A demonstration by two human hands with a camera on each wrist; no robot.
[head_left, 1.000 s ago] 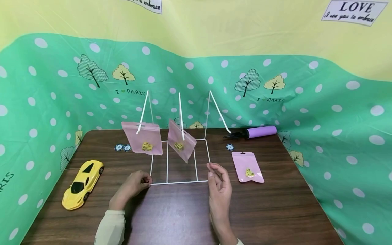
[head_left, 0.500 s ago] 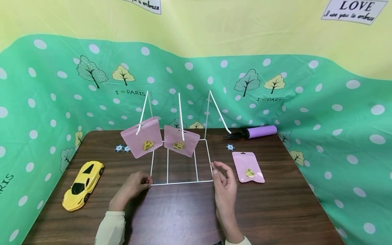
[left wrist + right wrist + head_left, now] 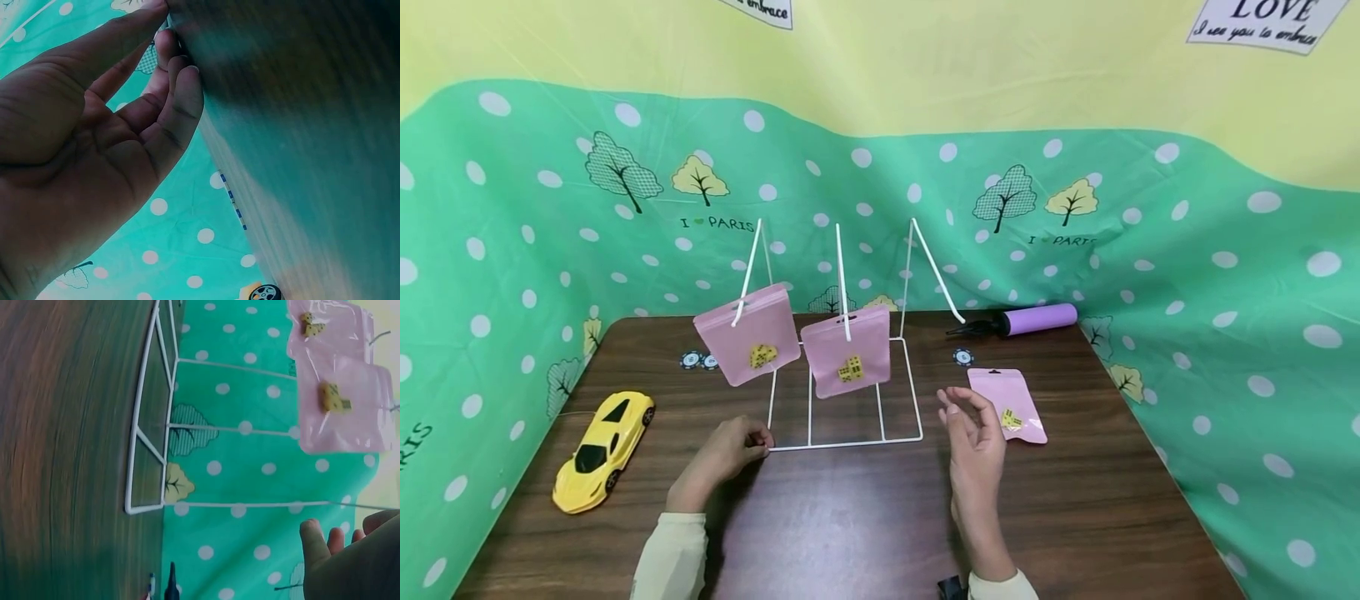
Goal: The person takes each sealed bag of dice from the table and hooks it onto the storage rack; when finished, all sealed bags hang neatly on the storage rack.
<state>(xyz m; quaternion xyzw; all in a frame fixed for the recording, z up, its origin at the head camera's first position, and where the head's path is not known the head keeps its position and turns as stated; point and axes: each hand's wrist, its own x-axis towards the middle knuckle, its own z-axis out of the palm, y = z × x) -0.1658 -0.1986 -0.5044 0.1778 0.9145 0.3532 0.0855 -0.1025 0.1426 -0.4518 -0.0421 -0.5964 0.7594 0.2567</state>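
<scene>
A white wire display rack [image 3: 842, 444] with three raised hooks stands on the table. My left hand [image 3: 724, 457] pinches its front left corner with thumb and fingertips. One pink zip bag [image 3: 737, 350] with yellow dice in it hangs tilted from the left hook; another pink bag [image 3: 831, 350], also holding dice, hangs from the middle hook. The right hook [image 3: 936, 267] bears nothing. My right hand [image 3: 977, 454] is raised with loosely bent fingers, between the rack and a third pink bag [image 3: 992, 385] of dice lying on the table. It holds nothing.
A yellow toy car [image 3: 602, 450] sits at the left. Behind the rack's sides lie blue-and-white poker chips [image 3: 691, 360], with another chip [image 3: 963, 357] on the right. A purple hand pump [image 3: 1041, 319] lies at the back right, against the green dotted cloth [image 3: 1150, 275].
My right hand has come off the rack's right side and moved right, toward the lying bag. The two hanging bags have swung and turned on their hooks. My left hand stays put.
</scene>
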